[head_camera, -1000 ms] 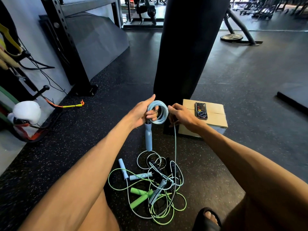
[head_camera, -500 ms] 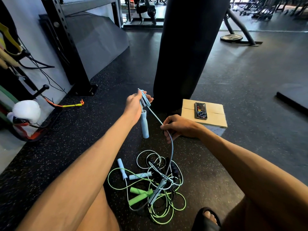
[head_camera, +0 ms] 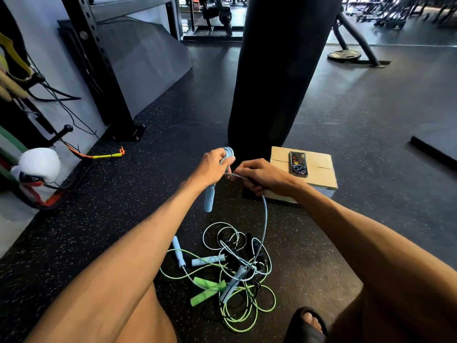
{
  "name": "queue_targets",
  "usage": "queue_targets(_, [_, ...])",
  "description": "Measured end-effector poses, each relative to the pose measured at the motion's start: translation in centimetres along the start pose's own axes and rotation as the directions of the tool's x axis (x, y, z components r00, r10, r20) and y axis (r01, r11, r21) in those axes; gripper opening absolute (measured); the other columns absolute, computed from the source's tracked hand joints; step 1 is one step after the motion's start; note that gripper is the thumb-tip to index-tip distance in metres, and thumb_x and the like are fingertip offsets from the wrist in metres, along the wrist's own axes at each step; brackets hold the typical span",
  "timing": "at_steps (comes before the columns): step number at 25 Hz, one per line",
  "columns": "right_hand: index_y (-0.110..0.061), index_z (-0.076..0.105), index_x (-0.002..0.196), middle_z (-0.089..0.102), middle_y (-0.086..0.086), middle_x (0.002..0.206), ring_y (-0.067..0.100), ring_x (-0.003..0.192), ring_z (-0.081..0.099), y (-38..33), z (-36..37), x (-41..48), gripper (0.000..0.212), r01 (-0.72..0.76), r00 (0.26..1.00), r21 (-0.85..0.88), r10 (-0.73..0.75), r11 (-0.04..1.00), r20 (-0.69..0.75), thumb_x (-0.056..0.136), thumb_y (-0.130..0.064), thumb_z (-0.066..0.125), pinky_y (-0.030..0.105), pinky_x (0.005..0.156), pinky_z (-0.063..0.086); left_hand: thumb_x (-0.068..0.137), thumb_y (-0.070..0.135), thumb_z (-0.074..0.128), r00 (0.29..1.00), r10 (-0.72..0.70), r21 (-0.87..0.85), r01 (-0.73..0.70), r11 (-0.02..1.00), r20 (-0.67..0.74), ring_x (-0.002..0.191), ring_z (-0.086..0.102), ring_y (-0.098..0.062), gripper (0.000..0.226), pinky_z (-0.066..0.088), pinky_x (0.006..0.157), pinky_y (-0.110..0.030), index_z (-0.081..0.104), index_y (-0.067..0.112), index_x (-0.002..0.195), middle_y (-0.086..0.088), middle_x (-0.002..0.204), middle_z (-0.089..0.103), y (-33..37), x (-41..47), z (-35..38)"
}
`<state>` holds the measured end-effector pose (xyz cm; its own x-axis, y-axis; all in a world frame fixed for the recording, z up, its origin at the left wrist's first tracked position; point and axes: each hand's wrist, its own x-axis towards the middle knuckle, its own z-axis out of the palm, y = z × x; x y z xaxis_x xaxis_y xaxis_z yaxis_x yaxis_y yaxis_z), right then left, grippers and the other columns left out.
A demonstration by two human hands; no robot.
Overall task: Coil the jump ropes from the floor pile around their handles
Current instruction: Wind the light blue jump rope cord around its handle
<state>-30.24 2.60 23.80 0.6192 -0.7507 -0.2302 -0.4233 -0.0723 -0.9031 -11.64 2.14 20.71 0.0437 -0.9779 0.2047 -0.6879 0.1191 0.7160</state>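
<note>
My left hand (head_camera: 213,167) grips the top of a light blue jump rope handle (head_camera: 209,199) that hangs straight down, with a small bundle of coiled blue rope (head_camera: 229,152) held above the fingers. My right hand (head_camera: 259,177) pinches the same blue rope (head_camera: 265,219) close beside the left hand. From there the rope curves down to the tangled floor pile (head_camera: 232,268). That pile holds its other blue handle (head_camera: 233,280), two more blue handles (head_camera: 178,251), green handles (head_camera: 207,289), and green, white and black ropes.
A black punching bag (head_camera: 277,70) hangs just beyond my hands. A cardboard box (head_camera: 319,174) with a phone (head_camera: 298,163) on it sits to the right. A white boxing glove (head_camera: 39,167) and a rack post (head_camera: 103,78) stand at the left. My sandalled foot (head_camera: 308,325) is near the pile.
My right hand has risen from lower down to meet the left hand, bringing a fresh length of blue rope up to the coil. The hanging handle has stayed in the left hand.
</note>
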Motion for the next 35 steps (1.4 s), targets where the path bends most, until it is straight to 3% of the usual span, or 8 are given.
queue_targets(5, [0.004,0.067,0.093,0.042,0.002,0.06,0.009,0.05,0.036,0.1,-0.8,0.4,0.045,0.044,0.978,-0.017,-0.046,0.999,-0.201,0.105,-0.031,0.041,0.022,0.045,0.03,0.102,0.042,0.039,0.961,-0.087,0.086,0.067,0.994,0.262,0.047,0.053,-0.006,0.047,0.039,0.052,-0.023,0.055,0.019,0.064,0.005,0.05,0.058,0.6,-0.4,0.6])
queue_targets(8, [-0.008,0.064,0.084,0.048,0.003,0.063,0.01,0.053,0.042,0.0,-1.0,0.7,0.036,0.074,0.947,-0.027,-0.079,0.997,-0.31,0.104,-0.029,0.042,0.024,0.05,0.035,0.101,0.045,0.04,0.903,-0.135,-0.139,0.207,0.968,0.409,0.034,0.04,-0.017,0.057,0.037,0.045,-0.026,0.051,0.013,0.055,-0.001,0.039,0.041,0.6,-0.4,0.5])
queue_targets(15, [-0.011,0.053,0.093,0.057,0.006,0.075,0.015,0.065,0.053,1.0,-0.7,1.0,0.016,0.04,0.928,0.006,-0.035,0.999,-0.372,0.103,-0.021,0.047,0.028,0.058,0.047,0.102,0.04,0.037,0.87,-0.038,-0.742,0.441,0.505,0.492,0.037,0.027,-0.014,0.051,0.036,0.05,-0.028,0.049,0.008,0.063,0.001,0.04,0.026,1.1,0.1,-1.4])
queue_targets(19, [-0.005,0.047,0.107,0.061,0.012,0.075,0.025,0.067,0.061,1.2,-0.1,0.8,0.011,-0.047,0.969,0.108,0.071,0.993,-0.238,0.104,-0.015,0.043,0.047,0.072,0.06,0.105,0.033,0.028,0.895,-0.07,-0.862,0.444,0.244,0.441,0.053,0.036,-0.014,0.045,0.037,0.064,-0.028,0.055,0.002,0.088,-0.002,0.056,0.038,1.5,0.5,-1.2])
queue_targets(22, [-0.003,0.047,0.104,0.066,0.019,0.081,0.034,0.073,0.067,1.2,0.2,-0.1,0.006,-0.116,0.987,0.109,0.127,0.987,-0.101,0.103,-0.007,0.043,0.051,0.076,0.06,0.107,0.026,0.026,0.933,-0.141,-0.919,0.353,0.173,0.332,0.063,0.047,-0.016,0.043,0.048,0.071,-0.03,0.057,-0.001,0.096,-0.007,0.069,0.047,1.5,1.1,-1.2])
queue_targets(25, [-0.003,0.052,0.096,0.07,0.022,0.088,0.033,0.081,0.07,1.0,0.2,-0.6,0.007,-0.184,0.983,0.099,0.183,0.978,0.014,0.101,-0.007,0.048,0.049,0.083,0.059,0.106,0.018,0.033,0.953,-0.257,-0.949,0.221,0.226,0.161,0.069,0.059,-0.019,0.034,0.058,0.073,-0.033,0.059,-0.002,0.095,-0.01,0.076,0.056,1.5,1.3,-0.7])
queue_targets(28, [0.003,0.058,0.099,0.071,0.023,0.093,0.032,0.085,0.072,1.5,0.3,0.0,0.014,-0.26,0.961,0.037,0.255,0.965,0.105,0.099,-0.009,0.053,0.049,0.086,0.059,0.104,0.016,0.04,0.945,-0.326,-0.9,0.149,0.409,0.009,0.063,0.065,-0.017,0.027,0.058,0.074,-0.032,0.059,0.002,0.091,-0.007,0.073,0.061,1.7,1.1,0.2])
queue_targets(35, [0.009,0.062,0.104,0.07,0.016,0.082,0.028,0.078,0.07,2.1,0.7,0.6,0.024,-0.245,0.961,-0.082,0.253,0.966,0.111,0.1,-0.012,0.052,0.036,0.075,0.06,0.101,0.016,0.049,0.939,-0.284,-0.672,0.082,0.736,-0.196,0.065,0.07,-0.015,0.017,0.059,0.072,-0.029,0.058,0.001,0.1,-0.003,0.072,0.069,0.1,1.3,0.6])
